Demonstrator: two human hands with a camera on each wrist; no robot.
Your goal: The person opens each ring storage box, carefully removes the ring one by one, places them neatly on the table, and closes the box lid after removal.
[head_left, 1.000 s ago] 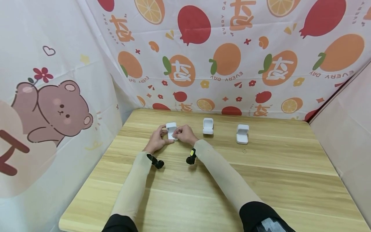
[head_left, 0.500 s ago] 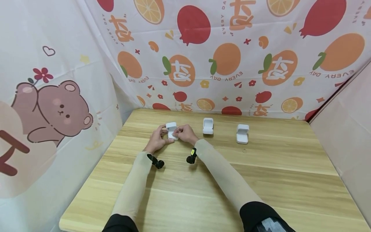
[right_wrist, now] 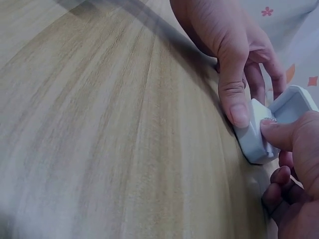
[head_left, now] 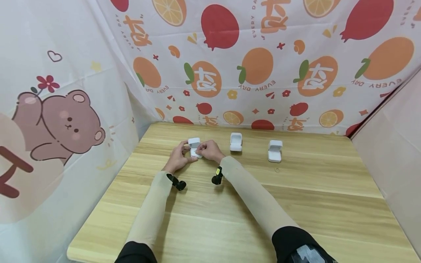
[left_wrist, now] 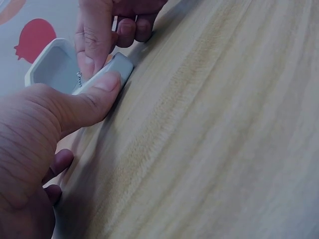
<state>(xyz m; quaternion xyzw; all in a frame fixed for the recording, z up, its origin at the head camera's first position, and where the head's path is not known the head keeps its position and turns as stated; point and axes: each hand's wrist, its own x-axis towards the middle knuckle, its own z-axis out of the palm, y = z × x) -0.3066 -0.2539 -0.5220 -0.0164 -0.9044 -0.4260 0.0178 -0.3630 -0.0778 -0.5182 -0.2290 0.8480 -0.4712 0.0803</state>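
My left hand [head_left: 178, 159] grips a small white ring box [head_left: 194, 143] whose lid stands up, at the left back of the table. In the left wrist view its thumb [left_wrist: 107, 82] presses along the front of the box base. My right hand [head_left: 210, 151] reaches in from the other side, thumb and forefinger pinching a thin silvery ring [left_wrist: 79, 78] at the cushion. Only a beaded arc of this ring shows; the fingers hide the rest. In the right wrist view the right thumb [right_wrist: 279, 134] lies over the cushion just below the ring [right_wrist: 269, 119].
Two more white ring boxes with raised lids stand to the right, one box [head_left: 236, 143] farther back and another box [head_left: 275, 152] nearer. A thin ring [head_left: 277, 170] lies on the wooden table [head_left: 230, 219] in front of the nearer one. A fruit-print cloth [head_left: 256, 91] hangs behind.
Both hands stay at the left ring box, with only slight finger movement at the cushion. The other boxes and the loose ring have not moved.
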